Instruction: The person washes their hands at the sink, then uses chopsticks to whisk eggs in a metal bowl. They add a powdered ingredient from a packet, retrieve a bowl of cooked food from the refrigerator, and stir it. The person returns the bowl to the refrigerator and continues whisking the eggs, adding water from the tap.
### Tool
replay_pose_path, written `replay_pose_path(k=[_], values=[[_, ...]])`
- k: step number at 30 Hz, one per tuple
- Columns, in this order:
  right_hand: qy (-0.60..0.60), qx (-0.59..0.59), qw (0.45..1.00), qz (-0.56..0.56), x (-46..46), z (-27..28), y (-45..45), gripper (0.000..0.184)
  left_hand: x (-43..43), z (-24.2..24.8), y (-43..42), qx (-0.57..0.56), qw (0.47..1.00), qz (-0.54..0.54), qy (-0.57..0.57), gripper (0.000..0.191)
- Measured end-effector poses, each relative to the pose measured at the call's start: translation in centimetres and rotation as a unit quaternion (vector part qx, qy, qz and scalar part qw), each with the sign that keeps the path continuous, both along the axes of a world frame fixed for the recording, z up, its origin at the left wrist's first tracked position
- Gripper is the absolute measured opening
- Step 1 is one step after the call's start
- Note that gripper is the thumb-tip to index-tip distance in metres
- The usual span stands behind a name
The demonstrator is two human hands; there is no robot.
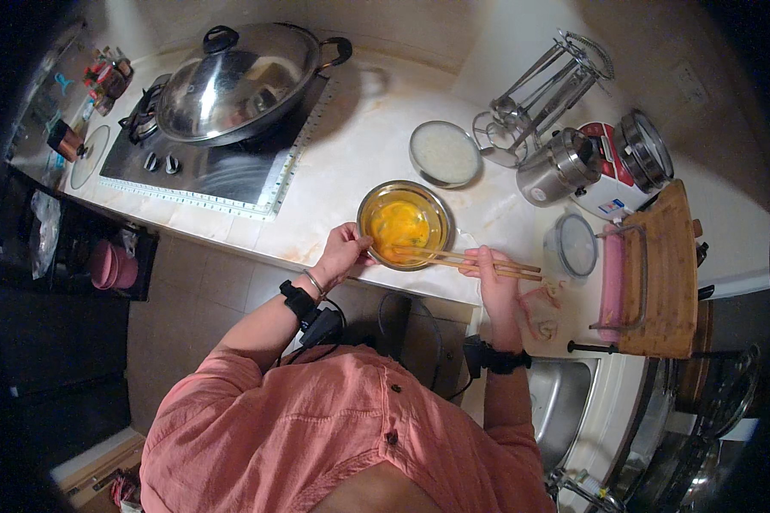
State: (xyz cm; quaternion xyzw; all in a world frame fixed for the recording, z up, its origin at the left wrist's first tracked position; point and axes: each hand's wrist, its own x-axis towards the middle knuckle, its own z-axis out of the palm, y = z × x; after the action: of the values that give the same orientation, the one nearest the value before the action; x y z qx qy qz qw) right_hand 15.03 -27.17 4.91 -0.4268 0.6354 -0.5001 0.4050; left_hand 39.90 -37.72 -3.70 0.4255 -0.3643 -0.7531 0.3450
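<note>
A round stainless steel bowl (450,224) holds yellow beaten egg (398,224) near the counter's front edge. My left hand (345,251) grips its rim at the lower left, thumb over the edge. My right hand (491,272) holds a pair of wooden chopsticks (446,259), whose tips are in the egg at the bowl's lower left. Just behind the bowl, to the right, sits a round dish (446,154) of whitish contents that I cannot identify.
A lidded wok (244,83) stands on the gas hob (212,173) at the back left. On the right are a utensil rack (545,96), a steel canister (552,173), a lidded container (572,247) and a wooden cutting board (661,276). A sink (558,404) lies at the lower right.
</note>
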Motion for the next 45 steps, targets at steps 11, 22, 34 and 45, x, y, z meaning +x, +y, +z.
replay_pose_path(k=[11, 22, 34, 45], values=[[0.048, -0.044, 0.991, -0.113, -0.5, -0.2, -0.4, 0.035, 0.0, 0.2, 0.2, 0.012, 0.999, 0.017, 0.035, 0.018], [-0.04, -0.005, 0.998, -0.051, 0.2, -2.8, -0.3, 0.036, 0.0, -0.2, 0.0, 0.0, 1.0, 0.001, -0.001, 0.019], [-0.017, -0.05, 0.996, -0.065, 0.5, -2.6, 0.0, 0.032, 0.1, 0.1, 0.1, 0.005, 1.0, 0.003, -0.003, 0.017], [0.006, -0.022, 0.996, -0.089, 0.5, -0.9, 0.1, 0.029, 0.0, 0.0, 0.2, 0.004, 1.0, 0.008, 0.01, 0.017]])
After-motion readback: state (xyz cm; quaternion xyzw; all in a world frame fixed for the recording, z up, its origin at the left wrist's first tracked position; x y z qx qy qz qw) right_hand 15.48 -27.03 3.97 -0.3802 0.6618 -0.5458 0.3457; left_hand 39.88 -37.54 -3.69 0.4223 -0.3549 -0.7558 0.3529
